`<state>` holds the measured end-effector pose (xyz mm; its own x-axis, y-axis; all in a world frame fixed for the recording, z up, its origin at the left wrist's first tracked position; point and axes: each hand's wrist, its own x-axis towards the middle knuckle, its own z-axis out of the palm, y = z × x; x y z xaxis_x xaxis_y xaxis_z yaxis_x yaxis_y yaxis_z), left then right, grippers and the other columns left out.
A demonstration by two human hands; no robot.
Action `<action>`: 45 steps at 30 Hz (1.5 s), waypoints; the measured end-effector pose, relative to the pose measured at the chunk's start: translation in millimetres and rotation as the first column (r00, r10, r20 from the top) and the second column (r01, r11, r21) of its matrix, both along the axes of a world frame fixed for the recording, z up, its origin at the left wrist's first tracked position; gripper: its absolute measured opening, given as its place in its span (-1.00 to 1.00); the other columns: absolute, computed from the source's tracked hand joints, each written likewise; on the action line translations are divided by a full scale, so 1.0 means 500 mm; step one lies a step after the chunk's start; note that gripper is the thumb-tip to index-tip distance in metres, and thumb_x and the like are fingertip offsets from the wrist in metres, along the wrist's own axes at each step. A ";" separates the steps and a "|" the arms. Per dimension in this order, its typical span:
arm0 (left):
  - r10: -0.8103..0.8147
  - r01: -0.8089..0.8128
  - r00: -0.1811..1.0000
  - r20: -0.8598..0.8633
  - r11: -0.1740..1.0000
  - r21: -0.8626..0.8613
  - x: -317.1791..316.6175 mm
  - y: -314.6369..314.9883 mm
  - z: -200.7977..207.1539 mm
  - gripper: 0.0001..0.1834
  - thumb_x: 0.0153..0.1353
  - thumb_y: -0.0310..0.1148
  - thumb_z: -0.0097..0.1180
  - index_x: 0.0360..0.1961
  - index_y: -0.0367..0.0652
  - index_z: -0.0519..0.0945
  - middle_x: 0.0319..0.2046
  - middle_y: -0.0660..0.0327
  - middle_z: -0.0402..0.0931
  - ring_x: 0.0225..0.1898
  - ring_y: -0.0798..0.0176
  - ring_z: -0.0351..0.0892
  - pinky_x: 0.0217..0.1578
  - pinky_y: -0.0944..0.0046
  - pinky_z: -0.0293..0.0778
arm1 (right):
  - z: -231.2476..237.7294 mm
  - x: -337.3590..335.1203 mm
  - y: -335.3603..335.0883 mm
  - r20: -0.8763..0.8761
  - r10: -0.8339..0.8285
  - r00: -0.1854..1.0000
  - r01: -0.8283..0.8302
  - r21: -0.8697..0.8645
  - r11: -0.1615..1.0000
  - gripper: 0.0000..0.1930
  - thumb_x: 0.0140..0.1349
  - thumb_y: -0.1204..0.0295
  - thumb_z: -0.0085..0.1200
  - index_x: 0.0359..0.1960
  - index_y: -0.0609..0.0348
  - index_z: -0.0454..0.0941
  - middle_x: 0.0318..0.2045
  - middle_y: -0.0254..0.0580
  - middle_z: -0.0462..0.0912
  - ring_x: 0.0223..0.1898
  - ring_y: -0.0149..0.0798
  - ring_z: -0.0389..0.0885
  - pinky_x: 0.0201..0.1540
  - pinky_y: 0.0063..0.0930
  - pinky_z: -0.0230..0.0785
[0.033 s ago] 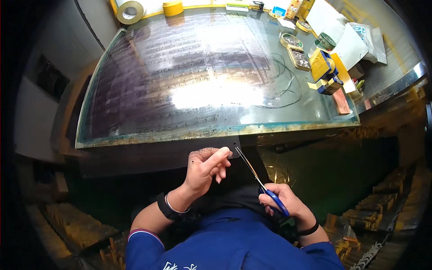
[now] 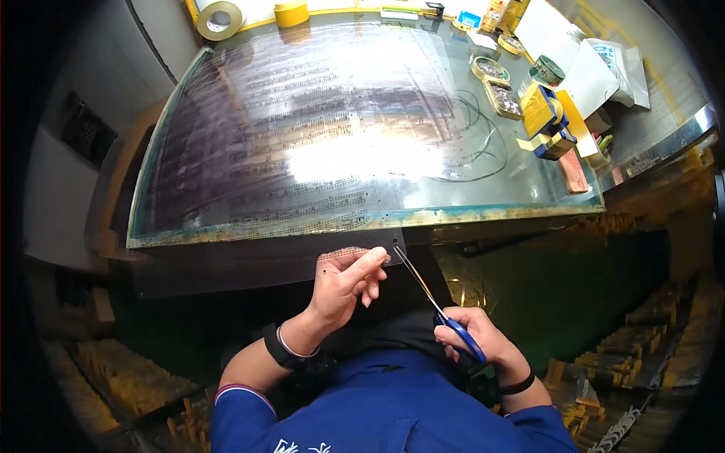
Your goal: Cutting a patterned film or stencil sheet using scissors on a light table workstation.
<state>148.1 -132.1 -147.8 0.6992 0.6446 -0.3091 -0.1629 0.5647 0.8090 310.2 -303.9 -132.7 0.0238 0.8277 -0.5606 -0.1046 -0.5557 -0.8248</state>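
Head view: 2 bare hands are meeting near the front edge of a glass-topped table.
Left hand: is pinching the dark, see-through film sheet near its right end, thumb on top.
Right hand: is gripping the blue-handled scissors, fingers wrapping the handles.
Blade tips: are pointing up and leftward at the film sheet's right end, beside a small dark spot; contact is remaining unclear.
Film sheet: is extending leftward along the table's front edge.
Right side: a yellow-and-blue tape dispenser is resting near a reddish block.
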 end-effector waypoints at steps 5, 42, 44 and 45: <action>0.013 -0.014 1.000 -0.015 0.995 -0.094 -0.002 0.000 0.015 -0.83 0.13 -0.33 0.09 -0.43 -0.24 0.55 -0.65 0.25 0.49 -0.75 0.48 0.41 -0.82 0.59 0.23 | 0.000 0.007 0.017 -0.002 0.041 0.999 -0.041 0.049 0.998 -0.71 0.13 0.23 0.09 -0.57 0.19 0.42 -0.74 -0.38 0.43 -0.72 -0.55 0.40 -0.67 -0.69 0.22; -0.053 0.047 0.998 -0.042 0.991 -0.123 0.015 -0.004 0.029 -0.85 0.11 -0.36 0.13 -0.39 -0.24 0.58 -0.67 0.28 0.49 -0.76 0.54 0.36 -0.81 0.60 0.21 | -0.006 -0.069 0.031 0.490 -0.213 0.845 0.062 0.306 0.950 -0.65 0.03 0.37 0.16 -0.74 0.28 0.30 -0.77 -0.14 0.25 -0.72 -0.27 0.21 -0.63 -0.40 0.09; -0.064 0.059 0.997 -0.037 0.991 -0.122 0.015 -0.007 0.029 -0.84 0.11 -0.35 0.13 -0.38 -0.24 0.59 -0.66 0.28 0.49 -0.74 0.54 0.38 -0.80 0.61 0.24 | -0.005 -0.068 0.036 0.497 -0.227 0.838 0.067 0.319 0.946 -0.64 0.03 0.37 0.16 -0.74 0.28 0.29 -0.76 -0.12 0.25 -0.71 -0.25 0.21 -0.63 -0.39 0.08; -0.070 0.064 0.997 -0.036 0.990 -0.128 0.016 -0.010 0.029 -0.84 0.11 -0.35 0.13 -0.37 -0.24 0.59 -0.66 0.28 0.49 -0.74 0.54 0.38 -0.80 0.61 0.24 | -0.004 -0.068 0.037 0.503 -0.240 0.830 0.072 0.330 0.941 -0.64 0.03 0.37 0.16 -0.75 0.28 0.28 -0.76 -0.11 0.24 -0.71 -0.24 0.20 -0.63 -0.38 0.08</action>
